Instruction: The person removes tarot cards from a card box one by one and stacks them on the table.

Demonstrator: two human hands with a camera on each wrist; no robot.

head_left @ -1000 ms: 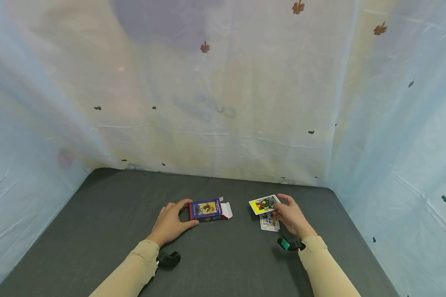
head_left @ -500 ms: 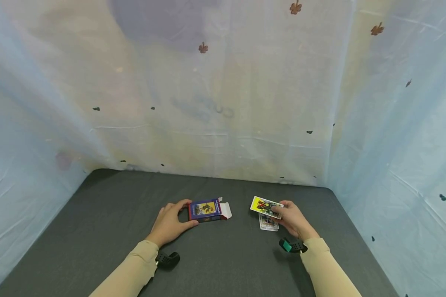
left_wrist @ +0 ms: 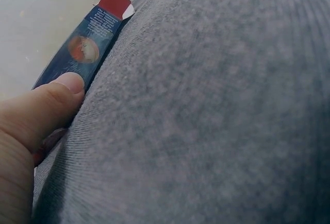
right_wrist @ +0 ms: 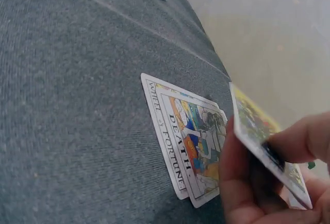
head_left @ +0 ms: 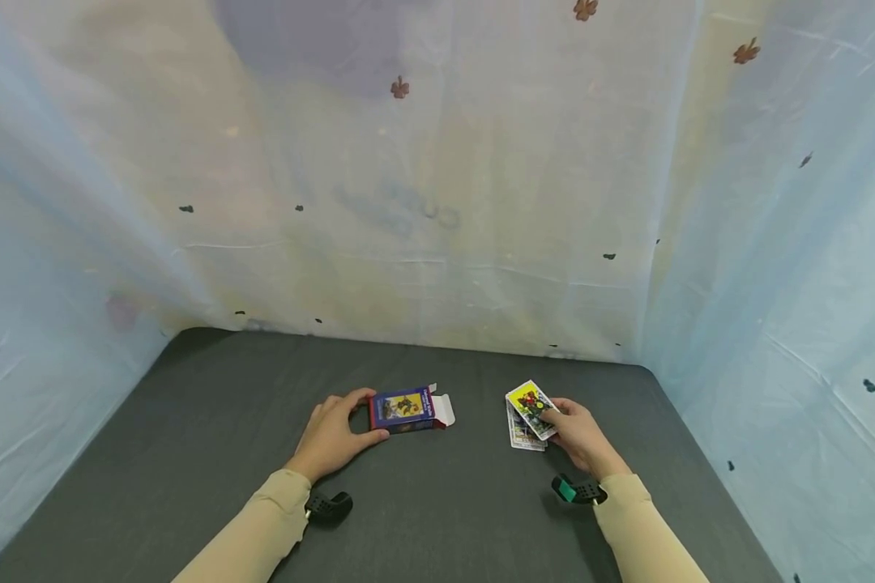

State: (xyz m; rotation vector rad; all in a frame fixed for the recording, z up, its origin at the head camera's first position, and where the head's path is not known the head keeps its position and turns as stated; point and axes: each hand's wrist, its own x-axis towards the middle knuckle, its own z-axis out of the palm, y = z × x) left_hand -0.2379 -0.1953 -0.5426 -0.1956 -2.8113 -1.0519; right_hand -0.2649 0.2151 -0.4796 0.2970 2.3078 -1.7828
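My left hand (head_left: 331, 433) holds a purple-blue tarot card box (head_left: 403, 407) lying on the table, thumb along its near side and fingers at its left end. The box's white end flap (head_left: 443, 410) stands open to the right. Between thumb and fingers, my right hand (head_left: 583, 437) pinches a yellow-faced tarot card (head_left: 531, 403), tilted over two or more cards on the table. In the right wrist view, a "Death" card (right_wrist: 206, 149) overlaps a "Wheel of Fortune" card (right_wrist: 154, 103). The thumb (left_wrist: 64, 92) presses the box side in the left wrist view.
The dark grey cloth-covered table (head_left: 437, 502) has its far edge against a pale translucent sheet (head_left: 423, 194) that hangs behind and at both sides. Black straps (head_left: 330, 508) sit at the wrists, the right one with a green part.
The yellow card has turned from lying crosswise to slanting down to the right, and shifted right over the lower cards. My left hand and the box stay in place.
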